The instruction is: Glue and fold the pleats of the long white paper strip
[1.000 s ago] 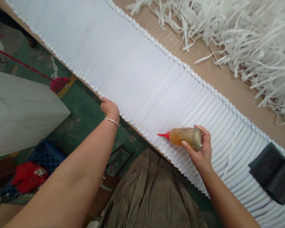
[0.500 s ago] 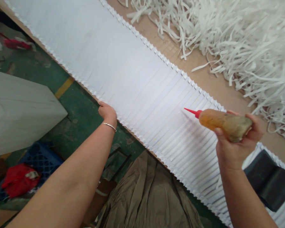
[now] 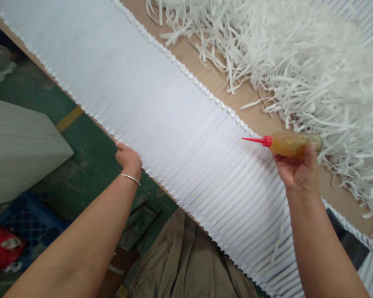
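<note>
My right hand (image 3: 298, 167) is wrapped round a clear squeeze bottle (image 3: 287, 145) of amber liquid, its red pointed nozzle aimed left above the long white ribbed sheet (image 3: 180, 124). Small shiny wet spots (image 3: 232, 162) lie on the sheet below the nozzle. On the near side, my left hand (image 3: 129, 158) is curled at the table's edge (image 3: 161, 188), against the sheet's jagged border. Its fingertips are mostly hidden. Raised parallel strips cover the sheet's right part, while the far left part looks smooth.
A big heap of loose white strips (image 3: 286, 62) lies along the far side on brown board. A black flat object (image 3: 351, 240) rests on the sheet behind my right forearm. At left are a pale block (image 3: 21, 149), a blue crate (image 3: 34, 227) and red cloth (image 3: 1, 250).
My right hand has turned and moved the bottle slightly up and back, so it lies more level. The view has shifted a little; my left hand stays at the table's edge.
</note>
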`<state>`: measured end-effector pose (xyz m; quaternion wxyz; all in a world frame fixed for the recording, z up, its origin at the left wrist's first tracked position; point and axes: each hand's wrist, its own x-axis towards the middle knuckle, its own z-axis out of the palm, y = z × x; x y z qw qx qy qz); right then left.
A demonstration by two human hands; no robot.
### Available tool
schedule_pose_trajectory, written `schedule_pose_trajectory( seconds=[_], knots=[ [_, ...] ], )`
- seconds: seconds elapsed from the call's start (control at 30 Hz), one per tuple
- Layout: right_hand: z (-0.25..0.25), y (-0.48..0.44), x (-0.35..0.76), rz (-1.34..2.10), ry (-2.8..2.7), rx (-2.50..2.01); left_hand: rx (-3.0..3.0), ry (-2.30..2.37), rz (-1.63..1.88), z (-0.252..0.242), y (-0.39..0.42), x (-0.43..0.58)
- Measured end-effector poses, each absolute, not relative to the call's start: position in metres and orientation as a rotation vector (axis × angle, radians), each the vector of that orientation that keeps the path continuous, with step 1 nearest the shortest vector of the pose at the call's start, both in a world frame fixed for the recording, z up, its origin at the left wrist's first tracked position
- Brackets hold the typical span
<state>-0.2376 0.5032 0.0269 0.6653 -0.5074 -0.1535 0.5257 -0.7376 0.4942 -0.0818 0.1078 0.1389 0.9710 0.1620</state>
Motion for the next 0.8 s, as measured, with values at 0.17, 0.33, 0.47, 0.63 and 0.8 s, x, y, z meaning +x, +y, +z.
schedule_pose_trajectory(
  seconds=[0.17,0.33,0.47,0.63,0.8],
  knots=[
    [0.027,0.51,-0.238,1.163,-0.357,-1.126,0.404,2.862,0.491,-0.084,0.494,-0.739],
    [0.019,0.522,-0.236,1.167,-0.348,-1.171,0.389,2.855,0.498,-0.081,0.494,-0.737],
    [0.012,0.536,-0.235,1.074,-0.415,-1.176,0.398,2.865,0.493,-0.084,0.494,-0.74],
    [0.013,0.545,-0.238,1.051,-0.58,-1.171,0.39,2.867,0.501,-0.089,0.493,-0.743],
    [0.016,0.548,-0.239,0.981,-0.644,-1.187,0.393,2.862,0.515,-0.089,0.493,-0.743]
  ],
)
